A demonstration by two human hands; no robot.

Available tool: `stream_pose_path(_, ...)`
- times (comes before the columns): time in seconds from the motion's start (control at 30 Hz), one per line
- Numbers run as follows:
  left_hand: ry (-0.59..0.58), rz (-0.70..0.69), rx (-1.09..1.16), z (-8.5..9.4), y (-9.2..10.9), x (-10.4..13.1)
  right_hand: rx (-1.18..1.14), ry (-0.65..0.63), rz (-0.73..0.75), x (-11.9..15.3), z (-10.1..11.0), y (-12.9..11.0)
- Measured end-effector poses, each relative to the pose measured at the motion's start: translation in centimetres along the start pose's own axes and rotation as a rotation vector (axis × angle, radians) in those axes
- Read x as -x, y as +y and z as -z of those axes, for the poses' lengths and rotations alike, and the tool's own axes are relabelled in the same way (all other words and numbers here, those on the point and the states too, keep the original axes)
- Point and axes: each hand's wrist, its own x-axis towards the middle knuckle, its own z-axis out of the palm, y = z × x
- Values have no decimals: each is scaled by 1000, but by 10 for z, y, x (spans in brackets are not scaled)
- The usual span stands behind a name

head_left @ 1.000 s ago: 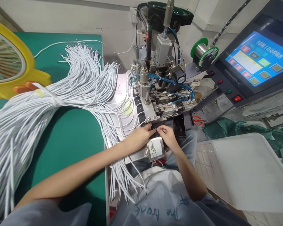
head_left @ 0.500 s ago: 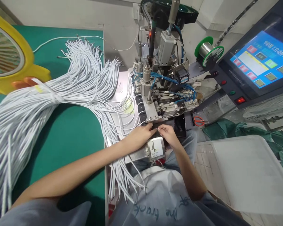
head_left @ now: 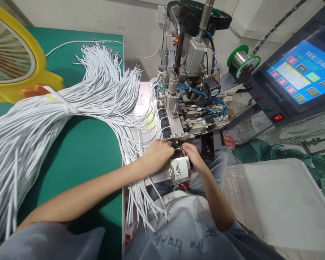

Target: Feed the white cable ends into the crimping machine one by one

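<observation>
My left hand (head_left: 159, 153) is closed on a white cable, whose end (head_left: 178, 148) sticks out to the right of its fingers. My right hand (head_left: 191, 153) pinches at the tip of that cable end. Both hands are just in front of the machine (head_left: 177, 124), above a box with a white label (head_left: 180, 169). Several white cables loop from the machine's left side toward a large tied bundle of white cables (head_left: 94, 97), which lies across the green table.
A yellow fan (head_left: 39, 72) stands at the left on the green table (head_left: 92, 151). At the right are a control screen (head_left: 300, 76), a wire spool (head_left: 241, 59), red scissors (head_left: 229, 140) and a white tray (head_left: 287, 202). A dark tray (head_left: 207, 146) sits beside my right hand.
The view has shifted slightly. My left hand's fingers have curled in closer, and a short stretch of white cable now shows between the two hands.
</observation>
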Motion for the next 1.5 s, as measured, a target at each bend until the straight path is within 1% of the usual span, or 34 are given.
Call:
stream_pose_path(0.1, -35, 43, 0, 3, 0, 2, 55, 49, 46, -1, 2, 0)
stream_pose_path(0.17, -45, 58, 6, 2, 1, 3, 93, 148, 90, 7, 4, -4)
stream_pose_path(0.23, -38, 90, 0, 0, 0, 2, 176, 289, 171, 26, 4, -10)
stream_pose_path(0.27, -29, 112, -7, -2, -1, 1, 260, 365, 234, 39, 2, -13)
stream_pose_path(0.3, -18, 140, -17, -3, -1, 1, 351, 393, 285, 54, -2, -17)
stream_pose_path(0.33, -9, 171, -28, -4, -2, 0, 433, 375, 305, 68, -8, -19)
stream_pose_path(0.37, 0, 198, -38, -5, -3, -1, 526, 305, 312, 83, -16, -20)
stream_pose_path(0.43, 15, 231, -52, -6, -2, -1, 719, 75, 272, 106, -35, -18)
stream_pose_path(0.5, 28, 222, -34, -3, 2, 1, 889, -163, 206, 119, -54, -11)
stream_pose_path(0.53, 37, 195, 2, -1, 5, 3, 948, -263, 181, 121, -62, -8)
stream_pose_path(0.57, 54, 148, 66, 1, 9, 4, 987, -334, 166, 122, -68, -5)
stream_pose_path(0.6, 75, 81, 161, 3, 13, 7, 1003, -371, 163, 122, -70, -3)
stream_pose_path(0.63, 97, 0, 283, 6, 18, 9, 1003, -376, 164, 122, -70, -3)
stream_pose_path(0.7, 116, -167, 557, 8, 27, 12, 962, -316, 165, 121, -59, -9)
stream_pose_path(0.77, 87, -260, 776, 8, 32, 14, 880, -231, 164, 122, -39, -20)
stream_pose_path(0.8, 64, -271, 849, 7, 33, 15, 823, -191, 167, 122, -28, -25)
stream_pose_path(0.87, 38, -249, 950, 6, 33, 14, 689, -95, 208, 123, -6, -36)
stream_pose_path(0.9, 43, -224, 992, 6, 32, 14, 605, -5, 230, 123, 2, -40)
stream_pose_path(0.93, 60, -200, 1030, 6, 31, 13, 507, 99, 250, 122, 8, -44)
stream_pose_path(1.0, 114, -165, 1091, 7, 29, 12, 289, 293, 275, 120, 14, -49)
stream_pose_path(1.03, 142, -154, 1113, 8, 28, 11, 184, 352, 279, 118, 13, -51)
stream_pose_path(1.1, 179, -140, 1136, 11, 27, 10, 14, 375, 276, 114, 10, -53)
stream_pose_path(1.17, 203, -120, 1128, 14, 27, 10, -103, 322, 282, 111, 7, -53)
stream_pose_path(1.27, 230, -93, 1067, 17, 26, 10, -212, 233, 309, 106, 7, -50)
stream_pose_path(1.33, 229, -96, 1044, 18, 26, 11, -235, 217, 309, 101, 8, -48)
stream_pose_path(1.4, 212, -123, 1054, 19, 27, 12, -213, 236, 334, 96, 9, -47)
stream_pose_path(1.5, 148, -154, 1154, 18, 31, 13, -145, 252, 412, 92, 6, -48)
